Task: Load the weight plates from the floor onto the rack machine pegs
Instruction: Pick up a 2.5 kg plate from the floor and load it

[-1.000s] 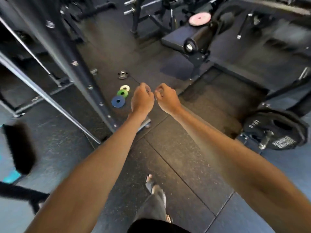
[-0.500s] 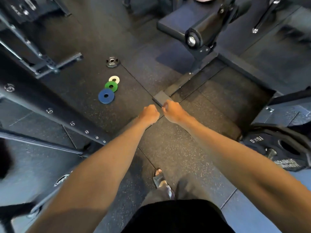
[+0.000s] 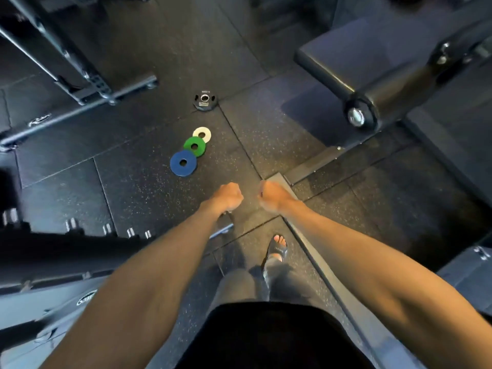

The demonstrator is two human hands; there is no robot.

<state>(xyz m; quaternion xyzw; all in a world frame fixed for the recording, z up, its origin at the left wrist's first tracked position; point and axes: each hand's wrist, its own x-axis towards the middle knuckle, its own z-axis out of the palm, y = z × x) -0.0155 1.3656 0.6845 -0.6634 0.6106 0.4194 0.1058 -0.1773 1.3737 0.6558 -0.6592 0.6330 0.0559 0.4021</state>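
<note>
Three small plates lie in a row on the dark rubber floor: a blue plate [image 3: 183, 163] nearest me, a green plate [image 3: 195, 147] overlapping its far edge, and a white plate [image 3: 202, 134] behind that. A small black plate [image 3: 205, 100] lies further away. My left hand [image 3: 228, 195] and my right hand [image 3: 273, 195] hover side by side above the floor, just short of the blue plate. Both are curled into fists with nothing in them.
A black rack upright with bolts [image 3: 66, 251] crosses the lower left. Rack base bars [image 3: 80, 105] run along the upper left. A padded bench with a roller end [image 3: 372, 75] fills the upper right, its steel foot [image 3: 295, 177] beside my right hand. My sandalled foot [image 3: 277, 249] stands below.
The view has tilted down and come nearer to the plates. My fists have drawn slightly apart. The big black plate at the right has left the view.
</note>
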